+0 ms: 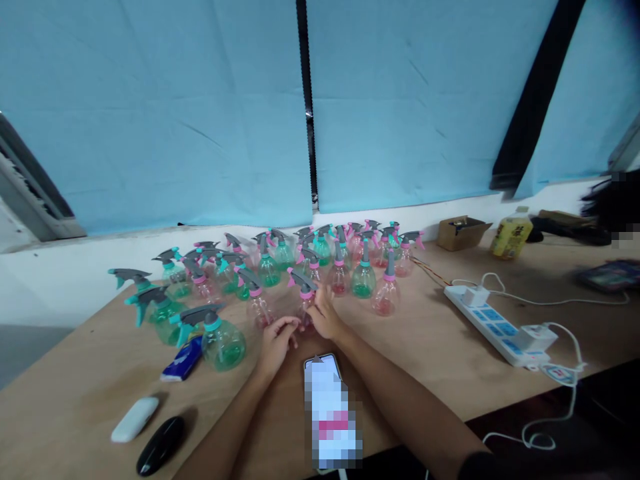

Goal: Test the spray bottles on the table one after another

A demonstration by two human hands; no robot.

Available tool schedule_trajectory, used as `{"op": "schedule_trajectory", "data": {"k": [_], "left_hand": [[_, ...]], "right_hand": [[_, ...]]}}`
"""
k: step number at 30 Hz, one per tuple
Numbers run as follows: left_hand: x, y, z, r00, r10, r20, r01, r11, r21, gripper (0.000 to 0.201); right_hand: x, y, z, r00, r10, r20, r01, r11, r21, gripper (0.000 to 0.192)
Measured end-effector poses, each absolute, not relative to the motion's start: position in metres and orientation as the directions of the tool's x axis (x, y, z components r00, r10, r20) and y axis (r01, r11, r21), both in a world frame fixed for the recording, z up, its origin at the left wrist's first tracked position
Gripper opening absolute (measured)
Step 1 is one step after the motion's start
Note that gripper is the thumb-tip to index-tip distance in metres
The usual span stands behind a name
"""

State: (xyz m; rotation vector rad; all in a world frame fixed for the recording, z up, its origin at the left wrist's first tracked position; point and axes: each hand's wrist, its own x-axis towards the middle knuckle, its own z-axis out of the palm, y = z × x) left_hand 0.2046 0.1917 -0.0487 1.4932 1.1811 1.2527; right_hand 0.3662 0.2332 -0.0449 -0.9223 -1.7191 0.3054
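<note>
We wrap both our hands around a pink spray bottle: our right hand grips its side, our left hand curls fingers against its base. Just nearer us than this bottle lies a phone; behind it crowd other spray bottles, and well right sits a power strip

Hands: two, a left hand and a right hand
Spray bottles: too many to count, some green, some pink
Phone: one
Power strip: one
Yellow drink bottle: one
Small box: one
White case: one
Black case: one
Blue packet: one
</note>
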Motion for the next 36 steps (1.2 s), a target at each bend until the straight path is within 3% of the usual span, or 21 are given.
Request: {"op": "schedule_trajectory", "data": {"k": [6, 13, 26, 31, 36], "left_hand": [[0.204, 0.194, -0.051, -0.03, 0.975, 0.219, 0.164, -0.211, 0.964, 0.04], [0.202, 0.196, -0.054, -0.023, 0.979, 0.202, 0.213, -0.192, 0.958, 0.047], [0.203, 0.199, -0.054, 0.035, 0.988, 0.154, 0.179, -0.157, 0.971, 0.052], [0.202, 0.201, -0.057, 0.035, 0.991, 0.125, 0.183, -0.13, 0.974, 0.053], [0.201, 0.204, -0.061, 0.056, 0.99, 0.127, 0.18, -0.135, 0.974, 0.051]], "right_hand": [[0.359, 0.234, -0.048, -0.129, 0.783, 0.608, 0.589, 0.554, -0.588, 0.062], [0.357, 0.239, -0.049, -0.216, 0.7, 0.681, 0.419, 0.696, -0.583, 0.067], [0.361, 0.238, -0.054, -0.218, 0.805, 0.552, 0.325, 0.593, -0.737, 0.061], [0.36, 0.242, -0.05, -0.162, 0.742, 0.65, 0.369, 0.657, -0.658, 0.047], [0.368, 0.251, -0.039, 0.038, 0.649, 0.76, 0.542, 0.625, -0.561, 0.043]]}}
